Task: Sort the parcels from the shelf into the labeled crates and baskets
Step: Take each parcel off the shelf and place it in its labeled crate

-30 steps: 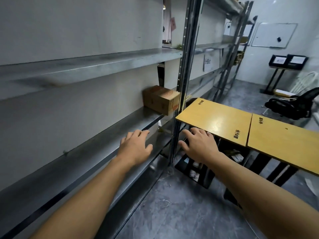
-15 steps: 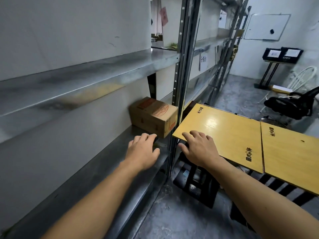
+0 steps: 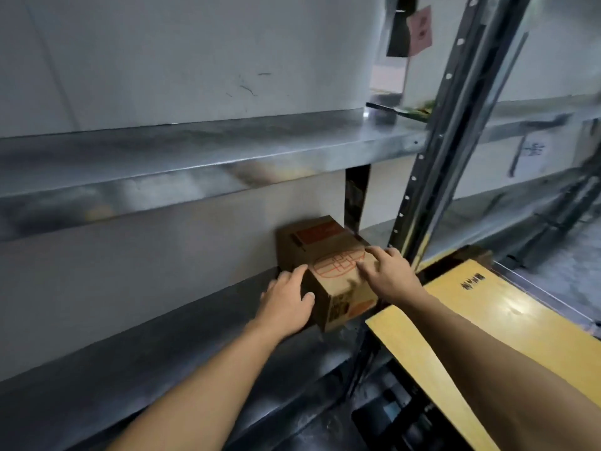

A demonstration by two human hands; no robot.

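A person's two bare hands meet a cardboard box [image 3: 320,245] standing at the far right end of a metal shelf [image 3: 182,340], just beside the shelf's black upright post [image 3: 422,177]. The left hand [image 3: 286,301] lies against the box's left side, fingers straight and thumb on the near face. The right hand [image 3: 387,275] rests on top, fingers spread over a red printed mark. A yellow tabletop [image 3: 494,323] juts in at right, under the right forearm.
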